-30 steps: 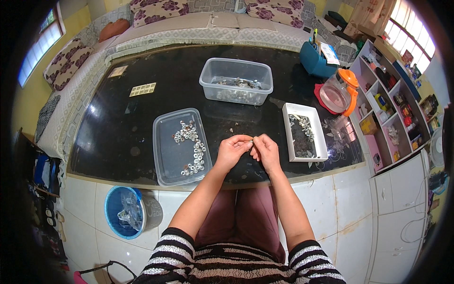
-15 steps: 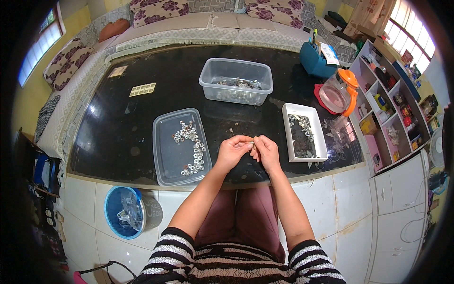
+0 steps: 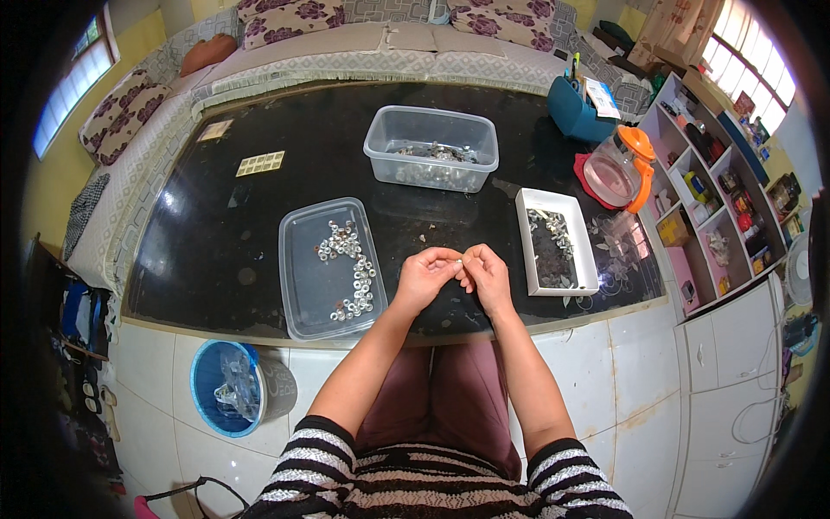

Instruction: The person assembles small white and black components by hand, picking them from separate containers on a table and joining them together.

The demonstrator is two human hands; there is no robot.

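Note:
Over the near edge of the black table, my left hand (image 3: pixel 427 278) and my right hand (image 3: pixel 485 278) meet fingertip to fingertip. Both are pinched closed around a tiny pale piece (image 3: pixel 459 260), mostly covered by the fingers, its kind too small to make out. To the left lies a clear plastic lid (image 3: pixel 303 275) bearing many small silvery ring-shaped parts (image 3: pixel 360 275). Right of my hands is a white shallow box (image 3: pixel 581 246) with small metal pieces (image 3: pixel 558 232) in it. Farther back stands a clear plastic tub (image 3: pixel 430 173) with more small metal parts inside.
A glass jug with an orange lid (image 3: pixel 635 143) stands on a red mat at the right, near a teal holder (image 3: pixel 573 111). A shelf unit (image 3: pixel 692 186) borders the table's right side. On the floor at the left is a blue bin (image 3: pixel 226 387). A sofa (image 3: pixel 363 60) runs behind.
My fingers have shifted slightly around the tiny piece. The lid, box and tub stay where they were.

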